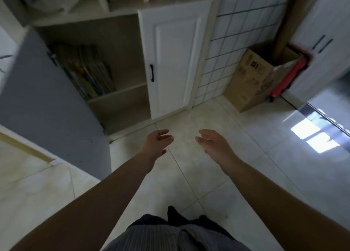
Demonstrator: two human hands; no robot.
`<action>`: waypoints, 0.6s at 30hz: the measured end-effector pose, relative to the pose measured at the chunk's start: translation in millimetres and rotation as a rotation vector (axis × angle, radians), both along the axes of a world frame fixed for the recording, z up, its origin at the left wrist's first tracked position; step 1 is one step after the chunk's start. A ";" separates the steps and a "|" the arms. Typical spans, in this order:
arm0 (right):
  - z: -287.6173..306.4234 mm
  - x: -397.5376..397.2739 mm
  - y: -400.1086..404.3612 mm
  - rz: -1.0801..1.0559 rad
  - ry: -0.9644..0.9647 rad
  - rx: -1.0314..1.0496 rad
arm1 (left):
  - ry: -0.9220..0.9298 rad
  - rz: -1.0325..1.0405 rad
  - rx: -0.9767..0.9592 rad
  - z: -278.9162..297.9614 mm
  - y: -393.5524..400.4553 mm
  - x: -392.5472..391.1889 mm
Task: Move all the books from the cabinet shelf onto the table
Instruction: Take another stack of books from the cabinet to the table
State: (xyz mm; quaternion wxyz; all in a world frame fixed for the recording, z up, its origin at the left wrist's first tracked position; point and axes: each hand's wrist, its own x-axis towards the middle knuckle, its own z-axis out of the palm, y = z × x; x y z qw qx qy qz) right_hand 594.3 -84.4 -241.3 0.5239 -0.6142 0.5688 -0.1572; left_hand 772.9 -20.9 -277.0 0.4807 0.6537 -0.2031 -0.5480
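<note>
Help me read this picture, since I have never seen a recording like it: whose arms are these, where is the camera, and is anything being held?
There is no machine here. A person wears a wide-angle camera on the head, looking forward and down, so you see their own arms. The left hand and right hand reach out over the tiled floor, fingers relaxed, holding nothing. Ahead stands a cabinet with its left door swung open and its right door closed. The books still stand on the shelf. A cardboard box sits to the right.

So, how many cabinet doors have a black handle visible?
2: the open grey door on the left, and the shut white door right of the books.
</note>
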 end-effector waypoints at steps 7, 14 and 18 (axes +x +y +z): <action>-2.8 86.0 -41.8 0.190 0.023 -0.002 | 0.007 0.225 -0.003 -10.8 -6.9 73.6; -13.4 174.2 -123.1 0.394 0.011 -0.012 | -0.003 0.436 0.004 -13.7 -62.6 140.4; -13.8 213.9 -178.7 0.478 0.050 -0.022 | -0.028 0.504 0.014 -5.0 -106.7 173.1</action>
